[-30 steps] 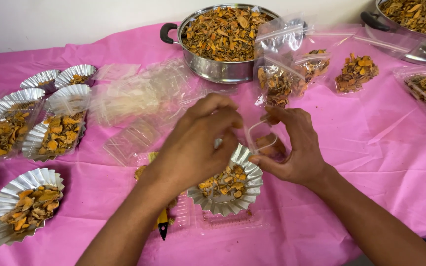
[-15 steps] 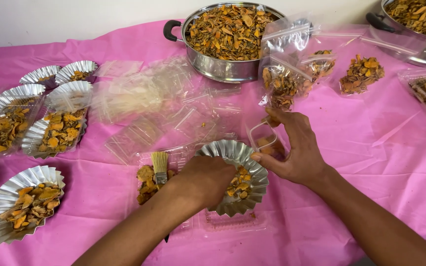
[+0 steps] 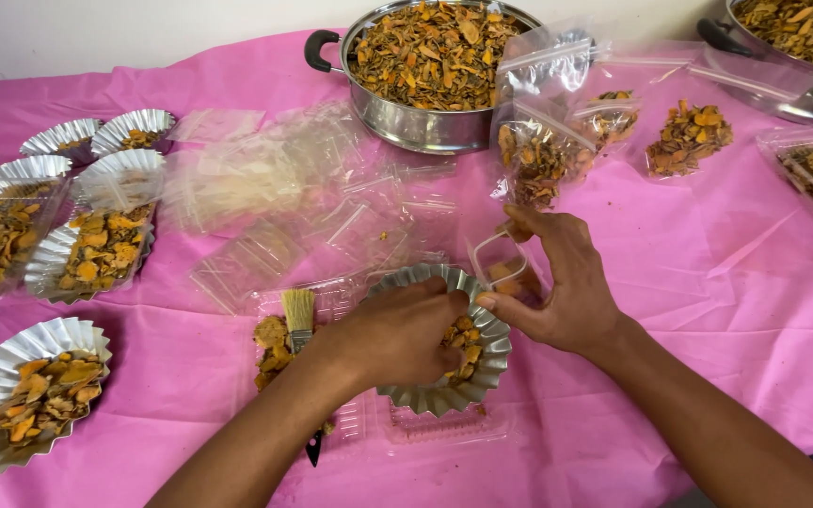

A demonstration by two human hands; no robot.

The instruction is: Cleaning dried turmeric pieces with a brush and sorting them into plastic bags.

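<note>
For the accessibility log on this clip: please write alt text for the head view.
The left hand reaches into a fluted foil dish of dried orange-yellow slices, while the right hand holds open a small clear zip bag beside it. Around them on the pink tablecloth lie more filled foil dishes, empty bags and a steel pot of slices.

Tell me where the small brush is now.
In the head view, the brush lies left of centre, on a clear tray, between the dried slices and the left hand.
</note>
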